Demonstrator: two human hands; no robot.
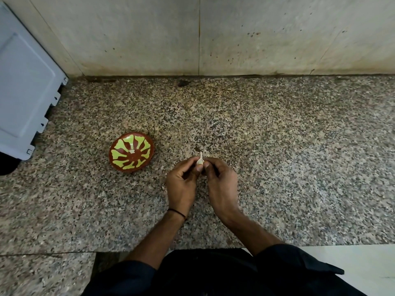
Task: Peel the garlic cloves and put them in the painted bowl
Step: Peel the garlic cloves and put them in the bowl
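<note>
Pale, pointed garlic clove (200,160) between hands.

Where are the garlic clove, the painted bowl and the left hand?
garlic clove (200,160): head view, on its pale body.
painted bowl (122,147): head view, on its painted inner wall.
left hand (181,183): head view, on the back of the hand.

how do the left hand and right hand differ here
The left hand wears a black thread at the wrist; the right hand has a bare wrist. The left hand is nearer the painted bowl, the right hand farther from it. Both pinch the same garlic clove at their fingertips.
</note>
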